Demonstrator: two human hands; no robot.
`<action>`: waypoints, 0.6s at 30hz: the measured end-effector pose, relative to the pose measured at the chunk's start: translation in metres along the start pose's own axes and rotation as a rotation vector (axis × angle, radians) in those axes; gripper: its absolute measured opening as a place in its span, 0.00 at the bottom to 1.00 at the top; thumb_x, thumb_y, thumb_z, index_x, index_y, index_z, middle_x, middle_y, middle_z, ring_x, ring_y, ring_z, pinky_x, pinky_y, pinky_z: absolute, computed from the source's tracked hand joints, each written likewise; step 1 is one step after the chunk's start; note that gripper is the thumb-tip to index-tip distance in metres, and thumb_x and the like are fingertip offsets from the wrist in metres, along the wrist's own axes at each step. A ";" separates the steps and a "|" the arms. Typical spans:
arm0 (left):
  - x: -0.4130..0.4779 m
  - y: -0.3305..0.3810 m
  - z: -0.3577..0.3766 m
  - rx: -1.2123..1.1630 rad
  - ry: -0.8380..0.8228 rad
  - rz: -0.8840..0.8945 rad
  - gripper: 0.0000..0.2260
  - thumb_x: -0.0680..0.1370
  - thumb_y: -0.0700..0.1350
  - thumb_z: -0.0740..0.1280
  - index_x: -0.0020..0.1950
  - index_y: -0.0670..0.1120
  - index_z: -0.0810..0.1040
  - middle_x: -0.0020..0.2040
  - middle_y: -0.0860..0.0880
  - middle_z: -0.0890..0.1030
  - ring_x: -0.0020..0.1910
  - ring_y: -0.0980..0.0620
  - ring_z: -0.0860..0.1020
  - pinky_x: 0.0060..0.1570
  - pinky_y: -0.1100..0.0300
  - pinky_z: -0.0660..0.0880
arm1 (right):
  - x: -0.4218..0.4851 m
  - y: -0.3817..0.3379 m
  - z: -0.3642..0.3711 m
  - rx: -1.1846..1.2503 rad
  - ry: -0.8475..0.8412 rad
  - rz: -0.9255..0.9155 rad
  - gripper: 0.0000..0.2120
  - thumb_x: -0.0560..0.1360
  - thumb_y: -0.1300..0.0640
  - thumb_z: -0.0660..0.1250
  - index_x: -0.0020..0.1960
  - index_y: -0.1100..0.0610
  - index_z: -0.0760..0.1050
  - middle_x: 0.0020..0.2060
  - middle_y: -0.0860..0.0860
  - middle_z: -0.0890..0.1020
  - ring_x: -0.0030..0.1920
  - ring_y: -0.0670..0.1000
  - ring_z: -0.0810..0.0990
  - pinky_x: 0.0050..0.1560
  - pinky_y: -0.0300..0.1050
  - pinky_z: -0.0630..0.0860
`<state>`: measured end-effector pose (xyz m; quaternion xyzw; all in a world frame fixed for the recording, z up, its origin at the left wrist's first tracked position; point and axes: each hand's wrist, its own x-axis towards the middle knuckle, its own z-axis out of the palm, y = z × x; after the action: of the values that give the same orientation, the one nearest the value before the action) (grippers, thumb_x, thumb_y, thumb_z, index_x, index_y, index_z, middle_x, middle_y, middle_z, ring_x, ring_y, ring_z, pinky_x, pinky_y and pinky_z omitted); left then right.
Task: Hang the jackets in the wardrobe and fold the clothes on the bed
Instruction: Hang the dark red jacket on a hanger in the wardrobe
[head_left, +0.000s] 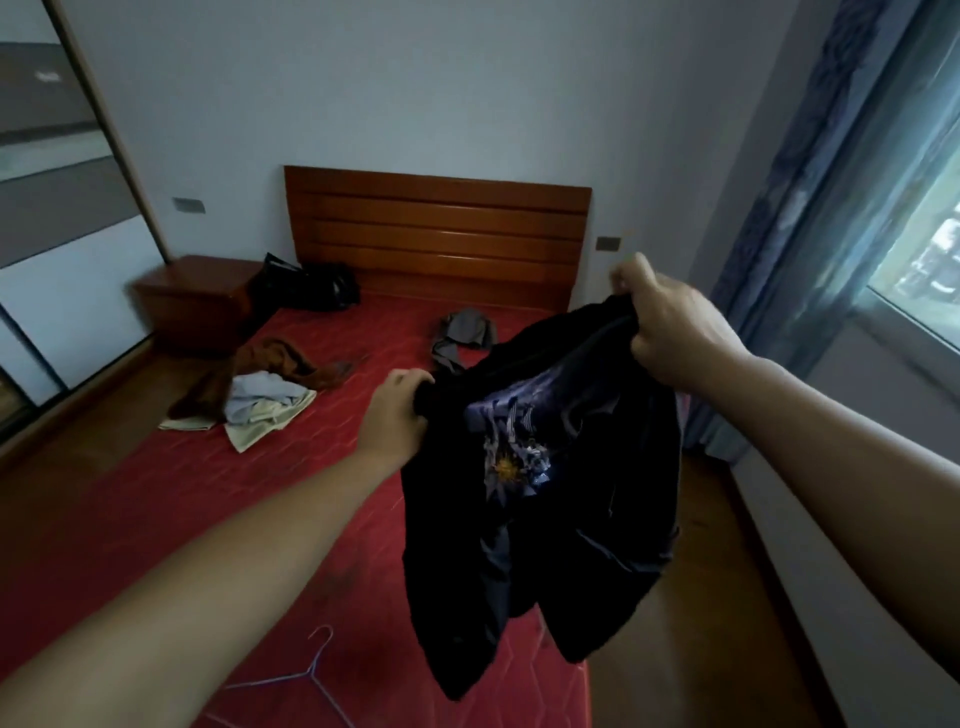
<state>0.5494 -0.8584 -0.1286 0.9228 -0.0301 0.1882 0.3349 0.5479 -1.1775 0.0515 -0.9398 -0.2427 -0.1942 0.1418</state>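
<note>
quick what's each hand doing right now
Left hand: grips one top edge of the black printed garment.
Right hand: grips the garment's other top edge, holding it up over the red bed.

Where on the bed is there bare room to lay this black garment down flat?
The widest bare stretch of the bed lies between the brown-and-pale pile and the wire hanger. A smaller one runs between that pile and the grey garment, up to the headboard. Crowded: the far left corner, with the dark heap.

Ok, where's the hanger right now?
Head view, low and left of centre: the wire hanger lies on the red bed near its foot, just left of the dangling black garment.
</note>
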 end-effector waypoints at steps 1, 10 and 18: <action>0.004 -0.002 -0.012 0.013 0.003 0.010 0.18 0.69 0.33 0.64 0.53 0.50 0.77 0.53 0.47 0.76 0.52 0.42 0.77 0.50 0.47 0.75 | -0.004 0.007 0.008 -0.097 -0.067 -0.053 0.24 0.70 0.69 0.64 0.53 0.46 0.57 0.45 0.52 0.74 0.41 0.59 0.73 0.38 0.51 0.70; 0.047 0.008 -0.137 0.238 0.068 0.071 0.22 0.69 0.29 0.61 0.52 0.54 0.73 0.53 0.48 0.80 0.38 0.46 0.76 0.37 0.52 0.73 | -0.010 0.006 0.084 -0.634 -0.251 -0.528 0.35 0.72 0.58 0.73 0.73 0.40 0.62 0.66 0.64 0.66 0.51 0.62 0.77 0.45 0.55 0.81; 0.050 -0.020 -0.228 0.357 0.269 0.284 0.26 0.65 0.28 0.61 0.57 0.50 0.76 0.57 0.47 0.81 0.58 0.43 0.78 0.57 0.46 0.75 | 0.045 -0.083 0.107 -0.385 -0.404 -0.231 0.24 0.79 0.37 0.61 0.71 0.45 0.64 0.55 0.55 0.66 0.52 0.58 0.76 0.43 0.50 0.76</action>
<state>0.5243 -0.6961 0.0384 0.9205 -0.0807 0.3567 0.1378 0.5740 -1.0512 -0.0090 -0.9352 -0.3302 -0.0605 -0.1131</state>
